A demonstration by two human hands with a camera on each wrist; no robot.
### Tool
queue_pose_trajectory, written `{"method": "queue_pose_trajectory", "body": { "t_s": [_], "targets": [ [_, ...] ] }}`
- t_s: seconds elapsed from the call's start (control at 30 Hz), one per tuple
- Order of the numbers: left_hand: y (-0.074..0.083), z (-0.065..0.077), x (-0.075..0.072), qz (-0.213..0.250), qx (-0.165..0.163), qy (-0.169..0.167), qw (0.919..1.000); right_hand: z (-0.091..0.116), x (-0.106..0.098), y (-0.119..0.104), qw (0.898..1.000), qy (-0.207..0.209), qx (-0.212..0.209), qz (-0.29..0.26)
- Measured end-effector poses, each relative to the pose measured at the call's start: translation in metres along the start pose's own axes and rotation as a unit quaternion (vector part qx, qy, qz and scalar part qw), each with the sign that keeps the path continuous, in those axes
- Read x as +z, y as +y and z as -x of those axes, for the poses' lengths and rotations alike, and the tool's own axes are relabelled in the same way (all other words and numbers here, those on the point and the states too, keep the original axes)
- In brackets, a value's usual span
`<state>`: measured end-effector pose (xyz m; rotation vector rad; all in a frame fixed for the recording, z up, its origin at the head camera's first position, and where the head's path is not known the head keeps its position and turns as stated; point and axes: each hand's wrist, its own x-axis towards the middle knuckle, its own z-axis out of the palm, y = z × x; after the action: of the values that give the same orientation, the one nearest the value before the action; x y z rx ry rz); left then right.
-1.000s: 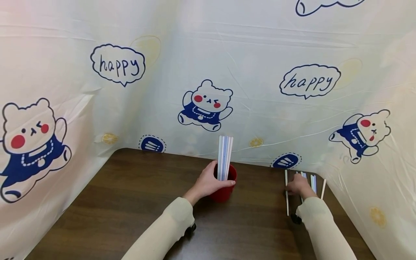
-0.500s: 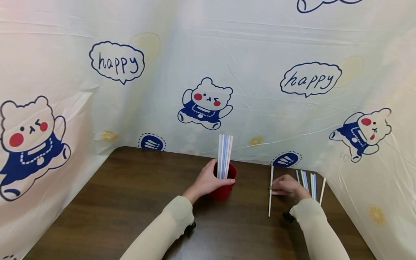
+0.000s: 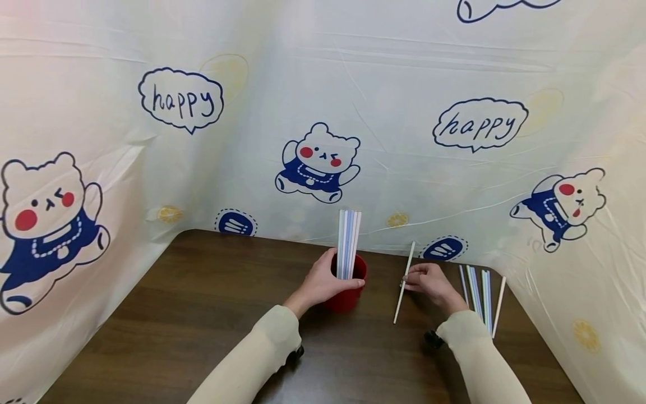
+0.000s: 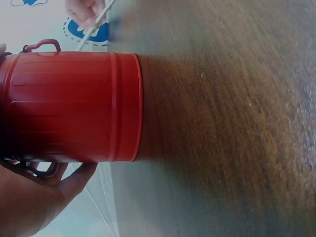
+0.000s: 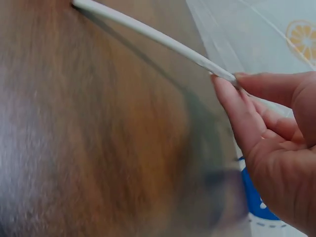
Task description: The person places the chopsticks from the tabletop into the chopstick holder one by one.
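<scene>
A small red bucket (image 3: pixel 345 303) stands upright on the table, and my left hand (image 3: pixel 323 282) grips it round the rim. From its mouth rises a bundle of white and blue straws (image 3: pixel 348 241), beside my thumb. In the left wrist view the bucket (image 4: pixel 64 106) shows ribbed walls and small side handles, with my fingers (image 4: pixel 79 177) at one of them. To its right, my right hand (image 3: pixel 431 283) pinches a single white straw (image 3: pixel 399 306) near its middle between thumb and fingertips. The right wrist view shows this straw (image 5: pixel 148 29) slanting over the tabletop.
Several blue and white straws (image 3: pixel 487 297) lie in small groups near the table's right edge. A lone pale straw (image 3: pixel 499 306) lies outermost. A printed white cloth (image 3: pixel 242 163) hangs behind the table and along both sides. The dark wooden table (image 3: pixel 166 314) extends to the left.
My right hand has moved left from the straws at the right edge, bringing the white straw toward the bucket; the straw now tilts. My left hand and the bucket stay in place.
</scene>
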<state>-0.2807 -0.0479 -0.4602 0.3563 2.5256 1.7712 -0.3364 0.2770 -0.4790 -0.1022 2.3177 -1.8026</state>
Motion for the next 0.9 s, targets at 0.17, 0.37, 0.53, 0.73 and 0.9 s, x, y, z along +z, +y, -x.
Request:
{"method": "queue_pose_trajectory", "body": {
  "t_s": [0.17,0.37,0.53,0.73,0.9],
  "targets": [
    [0.000,0.001,-0.001,-0.001,-0.001,0.002,1.0000,-0.004,0.006,-0.013,0.998,0.053,-0.041,-0.003],
    [-0.001,0.002,-0.001,0.002,-0.001,0.001,1.0000,-0.001,0.020,-0.045,0.989,0.098,-0.101,-0.035],
    [0.000,0.001,-0.001,0.004,0.001,-0.001,1.0000,0.004,0.032,-0.082,0.979,0.132,-0.143,-0.068],
    [0.001,0.000,-0.001,-0.003,-0.005,0.003,1.0000,0.007,0.051,-0.114,0.957,0.151,-0.208,-0.135],
    [0.001,0.000,0.000,-0.007,-0.006,0.005,0.9999,0.010,0.066,-0.127,0.946,0.153,-0.239,-0.159]
  ]
}}
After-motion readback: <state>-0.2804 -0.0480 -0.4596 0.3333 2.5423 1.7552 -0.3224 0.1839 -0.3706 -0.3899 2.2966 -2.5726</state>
